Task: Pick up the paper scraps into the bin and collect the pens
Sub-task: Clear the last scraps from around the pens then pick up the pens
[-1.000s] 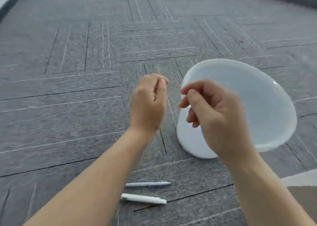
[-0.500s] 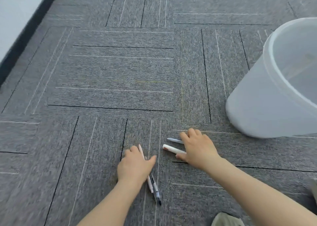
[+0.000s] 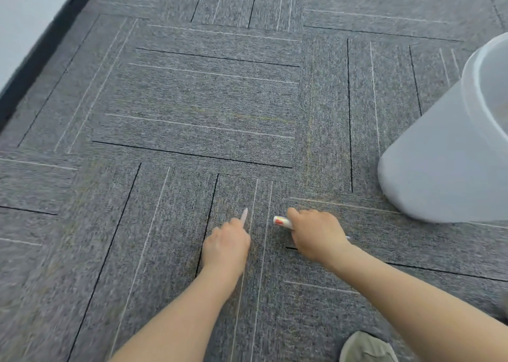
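Pens: my left hand (image 3: pixel 226 244) grips one (image 3: pixel 244 215), tip poking forward, low over the carpet (image 3: pixel 192 108) | my right hand (image 3: pixel 316 233) curls round a white pen (image 3: pixel 281 221), fingers (image 3: pixel 292 213) wrapped | bin (image 3: pixel 445 155) near, right | shoe (image 3: pixel 367 346) below.

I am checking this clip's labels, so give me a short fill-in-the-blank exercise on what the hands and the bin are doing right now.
1. The left hand grips a thin pale pen whose tip points ____ from the person.
2. The right hand holds a white pen with a ____ mark near its end.
3. The translucent bin stands on the ____.
4. The bin stands on the person's ____ side.

Missing words: away; red; carpet; right
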Tool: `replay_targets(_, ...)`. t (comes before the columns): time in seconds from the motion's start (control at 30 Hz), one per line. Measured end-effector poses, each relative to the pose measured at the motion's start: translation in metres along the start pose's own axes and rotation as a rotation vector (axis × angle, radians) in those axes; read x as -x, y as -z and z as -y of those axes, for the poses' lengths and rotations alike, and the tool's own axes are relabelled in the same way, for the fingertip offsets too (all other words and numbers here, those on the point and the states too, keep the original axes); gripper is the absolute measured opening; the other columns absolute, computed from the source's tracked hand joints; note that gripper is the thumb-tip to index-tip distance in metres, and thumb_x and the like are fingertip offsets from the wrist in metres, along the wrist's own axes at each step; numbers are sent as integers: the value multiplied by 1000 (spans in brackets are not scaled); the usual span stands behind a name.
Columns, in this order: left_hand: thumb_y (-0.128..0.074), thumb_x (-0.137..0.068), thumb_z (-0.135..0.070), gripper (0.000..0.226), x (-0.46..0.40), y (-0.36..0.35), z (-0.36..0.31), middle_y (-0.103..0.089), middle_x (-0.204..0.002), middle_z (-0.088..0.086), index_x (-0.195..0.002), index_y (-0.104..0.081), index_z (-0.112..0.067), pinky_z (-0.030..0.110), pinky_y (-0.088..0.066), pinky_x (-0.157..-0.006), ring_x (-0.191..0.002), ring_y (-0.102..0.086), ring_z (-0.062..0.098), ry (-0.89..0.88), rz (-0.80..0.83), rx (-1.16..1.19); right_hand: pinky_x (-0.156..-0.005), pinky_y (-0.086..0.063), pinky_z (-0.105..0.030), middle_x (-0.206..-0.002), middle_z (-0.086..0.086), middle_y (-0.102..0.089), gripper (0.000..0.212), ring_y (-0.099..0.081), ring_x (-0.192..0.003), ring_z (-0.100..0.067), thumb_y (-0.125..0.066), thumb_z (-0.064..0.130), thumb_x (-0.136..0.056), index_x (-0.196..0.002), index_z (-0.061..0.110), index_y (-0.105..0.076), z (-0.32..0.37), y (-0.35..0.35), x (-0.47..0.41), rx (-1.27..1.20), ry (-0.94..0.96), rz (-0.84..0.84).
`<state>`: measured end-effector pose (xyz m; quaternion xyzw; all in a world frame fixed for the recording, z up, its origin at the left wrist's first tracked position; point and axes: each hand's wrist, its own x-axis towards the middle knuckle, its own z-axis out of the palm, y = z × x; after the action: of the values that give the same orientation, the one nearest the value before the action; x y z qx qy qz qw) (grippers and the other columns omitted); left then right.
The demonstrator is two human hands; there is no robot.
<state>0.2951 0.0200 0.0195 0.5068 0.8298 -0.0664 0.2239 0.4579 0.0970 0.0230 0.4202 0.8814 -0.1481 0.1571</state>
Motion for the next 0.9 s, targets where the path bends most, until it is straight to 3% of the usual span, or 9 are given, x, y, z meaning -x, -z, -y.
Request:
replay_targets(0.13,-29,-101,-29,25,-22,34,13,-53,-65,-1,-94,-46,-11,29,-38,-41,-49,-49,14,-126,-105,227,-44,-36,-29,-66,3,-55,14,-50,-52,-17,-41,27,-98,-86,21,-42,7,33,-11,-373,-71,-48)
replay_targets(0.3,-33,-100,-32,26,-62,148,15,-49,-60,2,-78,-41,-20,35,-36,-47,-50,-45,20,-228,-294,702,-47,-39,-31,-64,3,-58,14,-43,-50,-12,-48,25,-95,-83,21,-55,27,135,-37,-816,-2,-184)
replay_targets(0.47,-39,-98,-34,28,-56,285,2,-36,-62,0,-75,-38,-18,35,-31,-47,-54,-32,19,-255,-403,1201,-51,-35,-36,-62,-1,-40,34,-36,-55,-17,-56,26,-95,-77,2,-41,52,270,-44,-1130,69,-307)
replay_targets(0.67,-48,-95,-19,19,15,431,-37,-39,-65,9,-78,-45,-12,38,-33,-52,-57,-34,23,-377,-428,1297,-53,-37,-41,-67,-6,-41,34,-35,-59,-24,-56,25,-95,-74,3,-40,84,434,15,-1324,110,-463)
replay_targets(0.73,-47,-95,-12,12,41,490,-67,-41,-65,7,-84,-52,-13,37,-36,-52,-57,-37,22,-427,-385,1330,-51,-36,-44,-66,-6,-40,35,-34,-59,-24,-56,24,-95,-75,0,-40,80,492,52,-1355,71,-560)
replay_targets(0.9,-43,-97,-6,24,124,629,-174,-39,-66,7,-82,-53,-22,26,-36,-53,-60,-37,20,-655,-221,1349,-47,-34,-50,-62,-7,-37,38,-34,-56,-25,-56,27,-92,-72,-1,-39,40,624,159,-1432,-82,-838)
